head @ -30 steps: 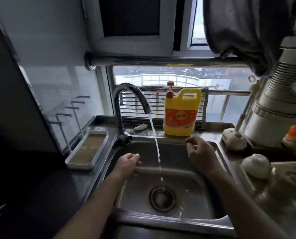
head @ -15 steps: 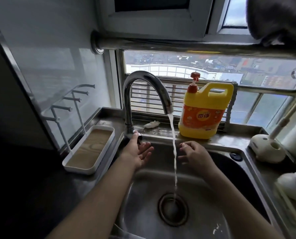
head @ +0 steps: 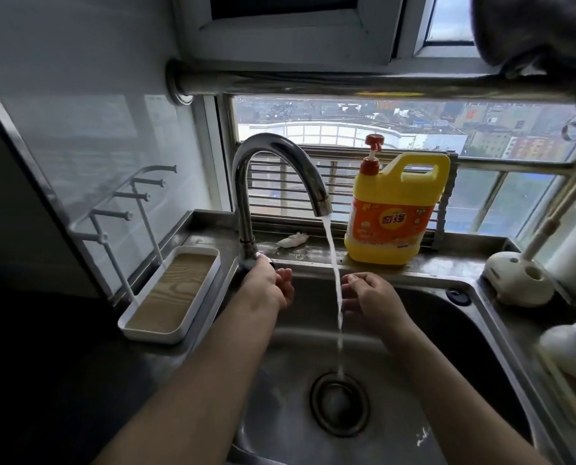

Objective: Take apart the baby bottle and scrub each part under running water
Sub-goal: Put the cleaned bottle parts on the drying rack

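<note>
Our left hand [head: 265,286] touches the tap [head: 246,196] base, grip unclear. Our right hand [head: 371,297] hangs loosely open beside the stream [head: 332,263]

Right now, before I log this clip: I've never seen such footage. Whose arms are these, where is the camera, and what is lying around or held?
No machine here: a person wears one camera on the head, looking down at their own arms. The left hand touches the lever at the foot of the tap; whether it grips is unclear. The right hand hangs empty, fingers loose, beside the water stream running into the steel sink. On the ledge behind stands a yellow detergent jug; a white tray sits left. No baby bottle shows.
</note>
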